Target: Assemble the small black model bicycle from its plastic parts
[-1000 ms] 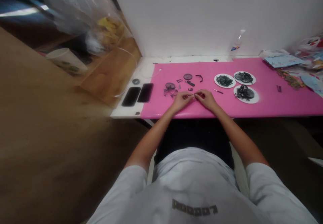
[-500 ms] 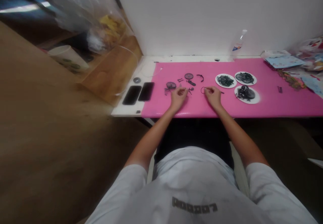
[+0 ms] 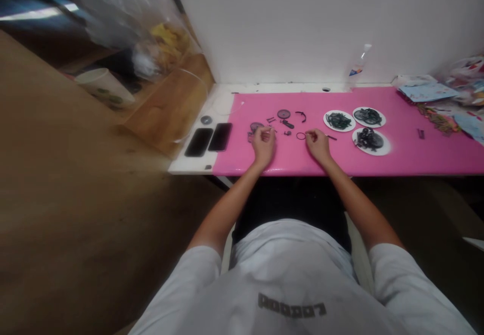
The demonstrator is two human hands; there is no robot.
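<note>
My right hand [image 3: 318,143] is closed in a pinch at the edge of a thin black ring [image 3: 301,136], which sticks out to the left of the fingertips. My left hand [image 3: 263,146] is closed too, fingertips together, above small dark parts; whatever is between them is too small to make out. Partly behind it lies a dark wheel-like part [image 3: 256,125]. Around the hands on the pink mat [image 3: 291,158] are a round dark disc [image 3: 283,114], a black oblong part [image 3: 288,124], a curved black piece [image 3: 302,117], a small black part [image 3: 288,133] and a short black stick [image 3: 331,137].
Three white plates hold dark parts: a left plate [image 3: 328,126], a back plate [image 3: 382,122] and a front plate [image 3: 385,149]. Two phones, one a dark phone [image 3: 220,137], lie at left. A clear bottle [image 3: 357,65] stands against the wall [image 3: 283,32]. Bags [image 3: 467,80] crowd the right.
My left hand has moved left, away from the small black part, toward the wheel-like part. My right hand has barely moved; more of the ring shows beside its fingertips.
</note>
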